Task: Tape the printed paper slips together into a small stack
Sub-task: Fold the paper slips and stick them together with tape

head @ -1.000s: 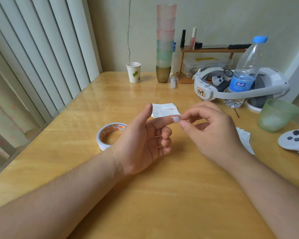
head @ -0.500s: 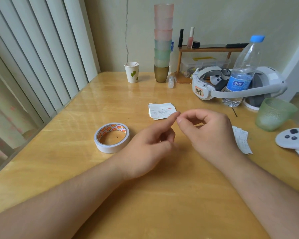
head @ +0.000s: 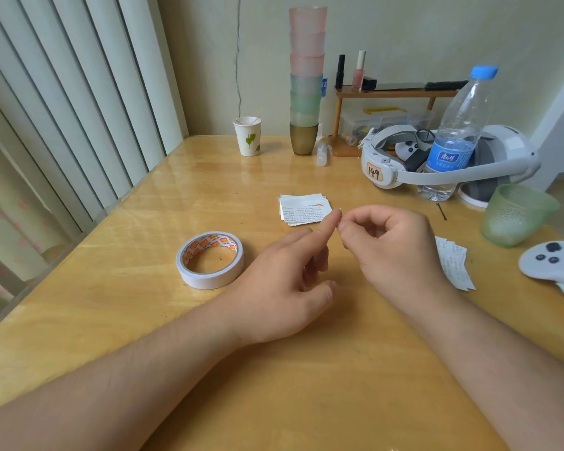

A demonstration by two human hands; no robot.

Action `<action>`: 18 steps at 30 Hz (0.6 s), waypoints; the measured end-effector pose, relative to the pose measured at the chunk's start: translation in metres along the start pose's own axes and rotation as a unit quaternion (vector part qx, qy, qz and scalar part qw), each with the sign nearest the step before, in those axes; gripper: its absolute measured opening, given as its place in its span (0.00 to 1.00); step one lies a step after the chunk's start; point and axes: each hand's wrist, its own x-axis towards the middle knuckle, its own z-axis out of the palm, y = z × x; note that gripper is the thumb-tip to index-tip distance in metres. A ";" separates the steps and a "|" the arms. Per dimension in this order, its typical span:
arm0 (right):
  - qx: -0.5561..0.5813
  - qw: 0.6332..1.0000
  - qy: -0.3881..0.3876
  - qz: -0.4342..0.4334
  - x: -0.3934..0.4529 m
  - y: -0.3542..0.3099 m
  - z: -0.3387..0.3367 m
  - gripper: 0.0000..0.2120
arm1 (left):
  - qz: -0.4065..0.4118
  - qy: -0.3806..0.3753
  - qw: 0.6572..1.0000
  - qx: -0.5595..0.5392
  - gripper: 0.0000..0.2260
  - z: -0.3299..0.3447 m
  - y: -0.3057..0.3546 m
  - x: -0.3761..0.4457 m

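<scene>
Two bare arms reach in over the wooden table. The left hand has its first finger stuck out straight, with the other fingers loosely bent, holding nothing. The right hand is curled, thumb and first finger pinched close at the left fingertip. I cannot tell if a bit of tape is between them. Left of the hands, the tape roll lies flat. Some slips lie right of the right hand. Just past the fingertips, the stack lies flat, its long side going left to right, print facing up. Farther back stand a bottle and a cup.
</scene>
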 end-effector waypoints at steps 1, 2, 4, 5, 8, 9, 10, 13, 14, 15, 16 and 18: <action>0.021 1.000 -0.005 0.013 0.000 0.000 0.001 0.07 | 0.002 0.001 1.000 0.005 0.39 0.000 0.000 0.000; 0.045 0.999 -0.010 0.029 0.001 0.000 0.002 0.06 | 0.004 0.001 1.000 0.009 0.39 0.000 -0.001 0.000; 0.078 0.995 -0.016 0.054 0.002 0.000 0.003 0.06 | 0.009 0.000 1.000 0.017 0.40 0.001 -0.001 -0.001; 0.083 0.995 -0.018 0.060 0.003 -0.001 0.003 0.06 | 0.011 0.000 1.000 0.020 0.40 0.001 -0.001 -0.001; 0.081 0.995 -0.018 0.060 0.001 -0.001 0.004 0.07 | 0.008 -0.001 0.999 0.032 0.41 0.002 0.000 0.000; 0.080 0.995 -0.015 0.058 0.001 0.000 0.004 0.07 | 0.007 -0.001 0.999 0.036 0.41 0.002 0.000 0.000; 0.078 0.995 -0.012 0.057 0.001 0.000 0.005 0.08 | 0.006 -0.003 0.999 0.038 0.41 0.002 0.000 0.000; 0.075 0.996 -0.006 0.048 0.001 0.002 0.005 0.08 | 0.000 -0.008 0.999 0.033 0.41 0.003 0.001 0.000; 0.075 0.996 -0.005 0.044 0.001 0.002 0.006 0.08 | -0.003 -0.011 1.000 0.027 0.41 0.003 0.002 0.000; 0.075 0.996 -0.005 0.040 0.001 0.002 0.006 0.08 | -0.006 -0.013 1.000 0.019 0.42 0.004 0.003 0.000; 0.073 0.997 -0.005 0.035 0.002 0.003 0.006 0.09 | -0.010 -0.016 1.000 0.008 0.42 0.004 0.003 0.000; 0.059 0.998 -0.007 0.022 0.002 0.004 0.006 0.09 | -0.020 -0.021 0.999 -0.028 0.43 0.005 0.003 0.001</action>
